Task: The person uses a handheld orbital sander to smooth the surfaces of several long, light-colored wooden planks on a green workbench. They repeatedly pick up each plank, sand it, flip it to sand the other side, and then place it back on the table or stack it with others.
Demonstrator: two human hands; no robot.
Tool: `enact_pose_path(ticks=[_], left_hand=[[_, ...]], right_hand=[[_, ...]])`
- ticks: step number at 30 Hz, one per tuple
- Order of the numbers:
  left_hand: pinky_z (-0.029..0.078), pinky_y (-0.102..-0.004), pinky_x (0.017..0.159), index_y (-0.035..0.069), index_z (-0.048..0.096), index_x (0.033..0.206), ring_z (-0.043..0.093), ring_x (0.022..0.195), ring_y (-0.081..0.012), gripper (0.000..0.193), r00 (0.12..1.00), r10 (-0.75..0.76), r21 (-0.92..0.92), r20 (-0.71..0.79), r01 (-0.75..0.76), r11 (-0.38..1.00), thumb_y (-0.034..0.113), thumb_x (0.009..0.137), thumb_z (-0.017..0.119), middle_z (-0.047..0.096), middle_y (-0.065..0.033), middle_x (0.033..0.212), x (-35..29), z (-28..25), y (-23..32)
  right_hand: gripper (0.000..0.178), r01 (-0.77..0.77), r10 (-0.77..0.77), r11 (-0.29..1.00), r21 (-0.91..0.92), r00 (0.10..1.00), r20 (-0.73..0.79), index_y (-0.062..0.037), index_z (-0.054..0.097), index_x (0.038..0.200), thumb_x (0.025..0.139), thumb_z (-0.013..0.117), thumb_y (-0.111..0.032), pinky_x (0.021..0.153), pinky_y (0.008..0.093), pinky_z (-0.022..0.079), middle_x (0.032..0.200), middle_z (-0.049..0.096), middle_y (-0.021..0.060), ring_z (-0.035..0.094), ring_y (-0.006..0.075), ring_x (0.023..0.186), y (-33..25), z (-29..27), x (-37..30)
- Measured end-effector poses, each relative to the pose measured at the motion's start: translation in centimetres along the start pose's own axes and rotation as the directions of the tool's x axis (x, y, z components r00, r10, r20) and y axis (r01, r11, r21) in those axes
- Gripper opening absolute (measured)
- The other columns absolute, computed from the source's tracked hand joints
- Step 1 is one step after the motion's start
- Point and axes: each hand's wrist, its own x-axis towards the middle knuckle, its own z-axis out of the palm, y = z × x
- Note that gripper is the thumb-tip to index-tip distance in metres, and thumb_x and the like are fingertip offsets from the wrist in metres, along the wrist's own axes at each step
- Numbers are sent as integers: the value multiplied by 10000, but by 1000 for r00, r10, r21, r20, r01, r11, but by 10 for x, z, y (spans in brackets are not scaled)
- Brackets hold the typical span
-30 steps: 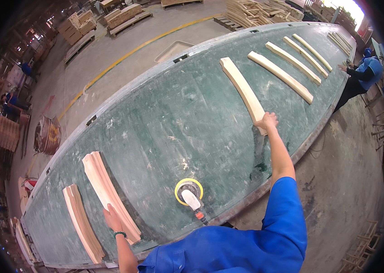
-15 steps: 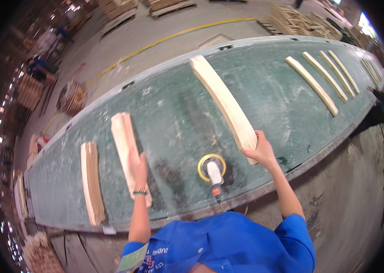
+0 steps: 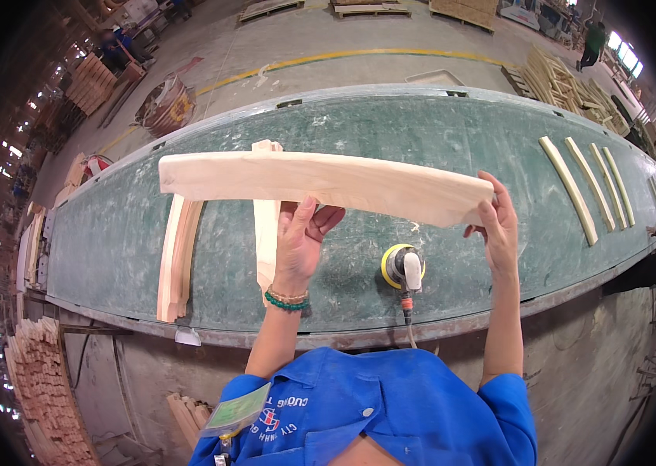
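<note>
Both hands hold a long curved wooden board across the centre of the frame (image 3: pixel 328 180): the right hand (image 3: pixel 500 225) grips its right end, the left hand (image 3: pixel 299 242) supports its lower edge. At lower centre, a blue shirt (image 3: pixel 437 408) carries upside-down white lettering and a red-and-blue emblem (image 3: pixel 270 419), beside a greenish badge (image 3: pixel 236 412).
</note>
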Motion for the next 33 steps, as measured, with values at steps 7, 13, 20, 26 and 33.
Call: enact_pose_path(ticks=[7,13,20,26,33], left_hand=[[575,-404,932,72,438,1384,680,1049,-244,446,996,82,43,-47,-80,996,188,979,584,640,-108,1202,-8,-16,23],[574,-405,931,82,423,1403,670,1063,-235,472,993,103,18,-65,-102,995,183,974,593,633,-115,1213,-13,-34,35],[565,-406,906,115,489,1343,665,1032,-202,388,991,81,20,-103,-80,997,155,973,602,629,-50,1192,-16,-44,34],[543,-397,953,105,327,1459,614,1129,-179,575,996,37,68,-76,-32,997,232,974,610,556,-55,1275,-21,-52,45],[524,-386,977,95,304,1468,563,1186,-171,596,995,35,46,-93,-31,998,235,974,608,508,-72,1337,-30,-62,53]], right_hand=[[484,-5,5,999,31,1000,-8,-14,532,1345,1020,513,-373,759,314,610,1180,635,89,658,157,1020,4,34,9],[474,-36,34,995,88,999,31,-12,537,1344,1027,502,-363,785,317,607,1168,628,97,649,159,1004,6,54,18],[492,-69,68,998,-13,997,-18,-31,526,1362,1024,489,-386,783,310,591,1247,601,113,628,182,1055,24,59,20],[539,-151,151,988,26,989,10,-38,491,1396,1012,504,-416,827,361,559,1297,579,102,600,209,1124,46,64,22],[564,-172,170,984,37,984,61,-33,461,1419,1012,501,-422,875,387,545,1331,553,120,580,233,1177,59,76,26]])
